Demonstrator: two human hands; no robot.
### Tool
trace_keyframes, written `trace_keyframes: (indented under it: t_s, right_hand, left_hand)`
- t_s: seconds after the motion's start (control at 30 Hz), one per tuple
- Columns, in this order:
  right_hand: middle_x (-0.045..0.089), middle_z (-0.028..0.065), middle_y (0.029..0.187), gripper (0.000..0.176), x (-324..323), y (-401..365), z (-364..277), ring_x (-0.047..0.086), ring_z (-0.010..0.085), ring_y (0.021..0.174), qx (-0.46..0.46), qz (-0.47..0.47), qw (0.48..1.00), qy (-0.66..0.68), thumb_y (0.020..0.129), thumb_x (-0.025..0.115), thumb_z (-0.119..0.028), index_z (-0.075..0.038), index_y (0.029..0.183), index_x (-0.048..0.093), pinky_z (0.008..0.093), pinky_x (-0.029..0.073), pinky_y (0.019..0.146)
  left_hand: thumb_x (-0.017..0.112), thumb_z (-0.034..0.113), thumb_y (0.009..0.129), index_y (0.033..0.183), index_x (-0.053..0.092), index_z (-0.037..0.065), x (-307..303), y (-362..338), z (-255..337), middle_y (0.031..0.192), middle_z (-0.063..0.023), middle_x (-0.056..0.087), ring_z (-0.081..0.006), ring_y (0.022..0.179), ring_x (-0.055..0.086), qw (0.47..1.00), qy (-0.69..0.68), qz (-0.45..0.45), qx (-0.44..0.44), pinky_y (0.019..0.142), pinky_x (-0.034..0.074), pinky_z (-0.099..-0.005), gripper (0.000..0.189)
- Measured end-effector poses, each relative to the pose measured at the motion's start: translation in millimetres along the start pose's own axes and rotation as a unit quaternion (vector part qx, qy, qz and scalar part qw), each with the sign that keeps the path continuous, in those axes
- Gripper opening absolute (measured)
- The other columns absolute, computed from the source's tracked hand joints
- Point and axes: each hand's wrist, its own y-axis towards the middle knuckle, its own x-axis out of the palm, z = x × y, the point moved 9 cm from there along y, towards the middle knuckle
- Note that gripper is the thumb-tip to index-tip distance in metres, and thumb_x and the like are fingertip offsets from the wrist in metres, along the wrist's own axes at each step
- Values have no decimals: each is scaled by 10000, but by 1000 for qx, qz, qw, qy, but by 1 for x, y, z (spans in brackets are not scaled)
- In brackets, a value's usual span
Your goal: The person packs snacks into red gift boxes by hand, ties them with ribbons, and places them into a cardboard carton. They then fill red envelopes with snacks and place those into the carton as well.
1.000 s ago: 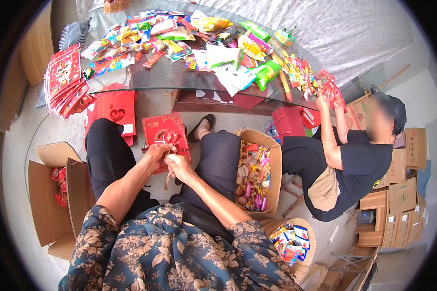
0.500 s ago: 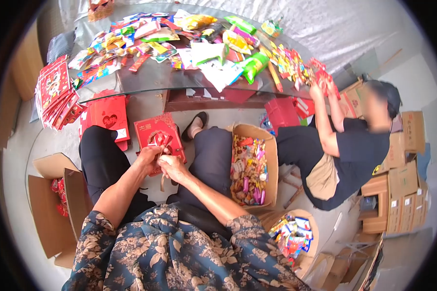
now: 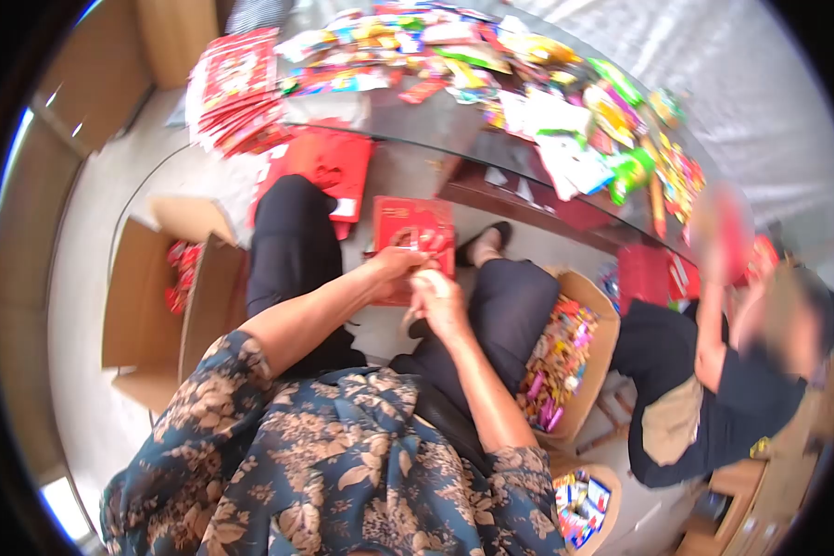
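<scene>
A red gift bag (image 3: 412,220) with printed patterns is between my knees, in front of the table. Just over it, my left hand (image 3: 400,266) and my right hand (image 3: 440,298) are close together with fingers closed. Both appear to pinch a ribbon (image 3: 409,320), whose tan tail hangs below my right hand. Motion blur and my fingers hide most of the ribbon and any knot. Behind my left knee, more red bags (image 3: 343,171) lean under the table.
The glass table (image 3: 408,130) is piled with snack packets (image 3: 565,120) and a stack of red bags (image 3: 236,88). A carton of sweets (image 3: 588,371) stands right of my leg, an open carton (image 3: 139,306) left. A co-worker (image 3: 760,398) sits at the right.
My view has swung left, so everything sits further right in it. My hands stay together over the red gift bag. The co-worker now holds up a blurred red item.
</scene>
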Motion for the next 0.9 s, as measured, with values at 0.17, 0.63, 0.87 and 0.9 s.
trace_keyframes:
  t_s: [0.17, 0.63, 0.87, 0.9]
  right_hand:
    - [656, 77, 703, 189, -24, -4, -19, 532, 82, 486, 55, 49, 997, -3, 966, 516, -161, -18, 1022, 626, 238, 416, 443]
    - [600, 59, 1075, 106, -35, -5, -76, 578, 107, 815, -146, 88, 985, -38, 897, 619, -47, 44, 940, 653, 233, 479, 699]
    - [638, 37, 921, 179, -37, 12, -43, 557, 70, 747, -79, 71, 973, 207, 942, 588, -98, 22, 1067, 633, 202, 439, 663]
    - [640, 32, 893, 181, -36, 12, -42, 556, 69, 740, -87, 62, 970, 217, 941, 590, -100, 19, 1071, 632, 201, 436, 660]
  left_hand:
    - [558, 183, 942, 929, 686, 52, -1, -13, 28, 802, -52, 686, -118, 655, 640, 979, 179, 58, 80, 534, 505, -243, 183]
    - [673, 153, 808, 851, 724, 28, 38, -67, 89, 793, -141, 692, -251, 804, 689, 763, 506, 115, 386, 714, 520, -360, 142]
    - [718, 146, 806, 822, 695, 5, 36, -77, 94, 698, -90, 673, -125, 636, 633, 781, 484, 143, 367, 610, 495, -293, 144]
    - [716, 151, 817, 807, 690, 4, 32, -72, 89, 698, -79, 673, -120, 643, 633, 814, 439, 125, 360, 609, 495, -288, 150]
